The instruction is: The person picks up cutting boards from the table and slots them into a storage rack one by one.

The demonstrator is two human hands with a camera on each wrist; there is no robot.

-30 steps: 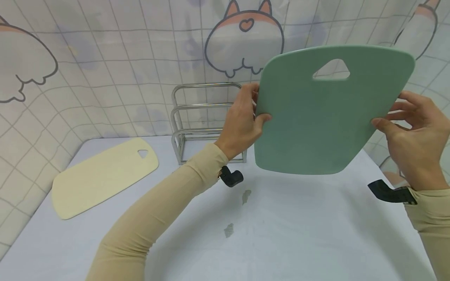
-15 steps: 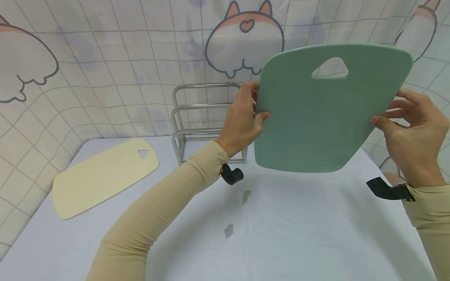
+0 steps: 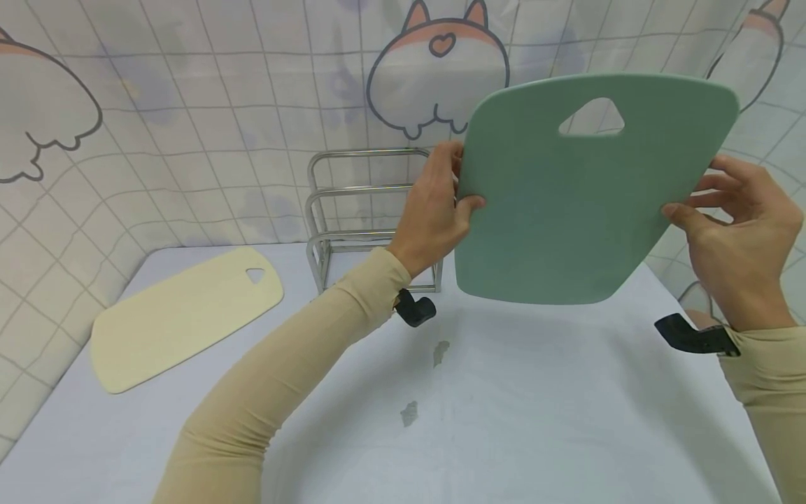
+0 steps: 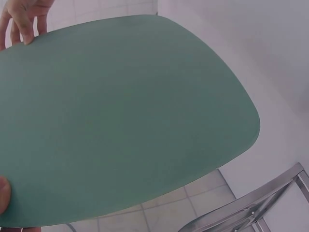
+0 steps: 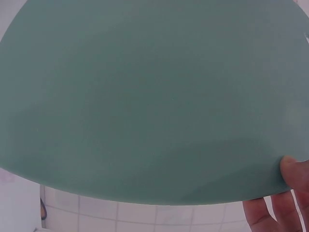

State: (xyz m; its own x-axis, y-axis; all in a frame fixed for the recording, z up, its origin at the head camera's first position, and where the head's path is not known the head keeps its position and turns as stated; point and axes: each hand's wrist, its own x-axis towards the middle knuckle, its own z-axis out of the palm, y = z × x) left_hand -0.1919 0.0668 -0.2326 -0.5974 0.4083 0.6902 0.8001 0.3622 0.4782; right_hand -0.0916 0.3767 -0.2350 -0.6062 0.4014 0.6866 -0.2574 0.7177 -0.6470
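A green cutting board with a handle hole near its top edge is held upright above the table. My left hand grips its left edge, thumb on the near face and fingers behind. On the opposite edge, my right hand pinches the board between thumb and fingers. In the left wrist view the board fills most of the picture. The right wrist view shows the board's broad face with the right thumb pressed on it near the edge.
A metal wire rack stands at the back of the table, partly hidden by my left hand and forearm. A cream cutting board lies flat at the left. Behind the white-covered table hangs a patterned grid curtain.
Both hands have lifted the green board slightly higher. The grip of each hand looks the same, and the rack and cream board have stayed put.
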